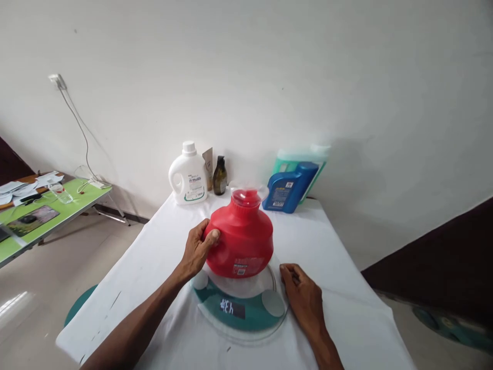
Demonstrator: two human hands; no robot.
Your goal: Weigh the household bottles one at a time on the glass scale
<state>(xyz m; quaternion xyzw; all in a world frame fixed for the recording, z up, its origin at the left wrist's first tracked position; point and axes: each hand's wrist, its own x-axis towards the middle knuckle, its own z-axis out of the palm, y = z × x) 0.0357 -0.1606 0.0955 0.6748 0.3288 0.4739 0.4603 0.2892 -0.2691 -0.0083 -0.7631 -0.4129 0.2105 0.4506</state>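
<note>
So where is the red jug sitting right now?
In the head view the red jug stands mid-table on the round glass scale, gripped at its left side by the left hand, with the right hand flat beside the scale.

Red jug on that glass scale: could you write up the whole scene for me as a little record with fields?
Held thing: red jug, clear cap on top, standing on the scale
Scale: round glass scale with teal centre, display lit, digits unclear
Left hand: left hand gripping the jug's side
Right hand: right hand resting flat on the cloth beside the scale, holding nothing
Surface: table under a white cloth
Behind: white bottle, dark bottle, blue bottle leaning near the wall
Far left: green table with papers
</note>
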